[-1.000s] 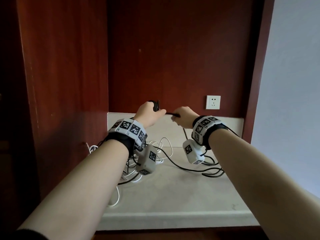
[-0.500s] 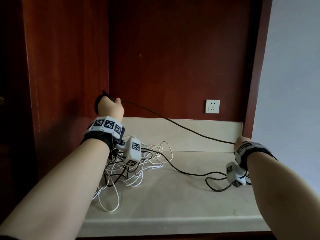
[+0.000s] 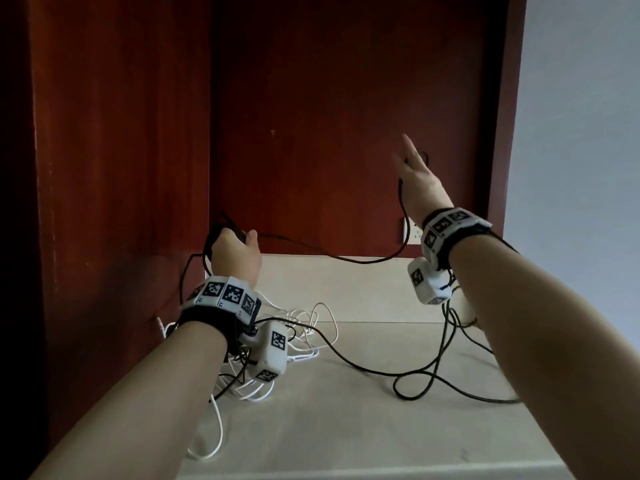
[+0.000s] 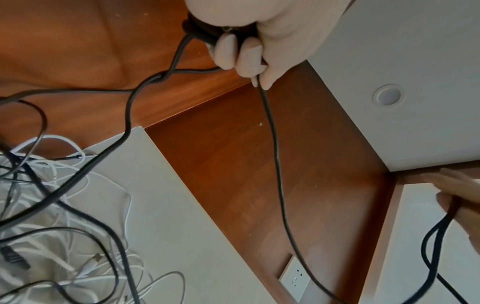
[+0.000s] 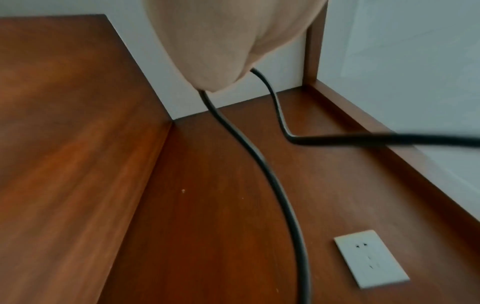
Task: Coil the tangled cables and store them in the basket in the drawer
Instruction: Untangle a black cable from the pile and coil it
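Black cable (image 3: 332,259) strung between hands | left hand (image 3: 235,254) grips coil | right hand (image 3: 420,181) raised, cable hooked, fingers extended

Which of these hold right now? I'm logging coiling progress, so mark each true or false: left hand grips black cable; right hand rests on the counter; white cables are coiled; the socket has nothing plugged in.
1. The left hand grips coiled loops of the black cable. True.
2. The right hand rests on the counter. False: it is raised, with the black cable running through it.
3. The white cables are coiled. False: they lie tangled.
4. The wall socket is unused. True.
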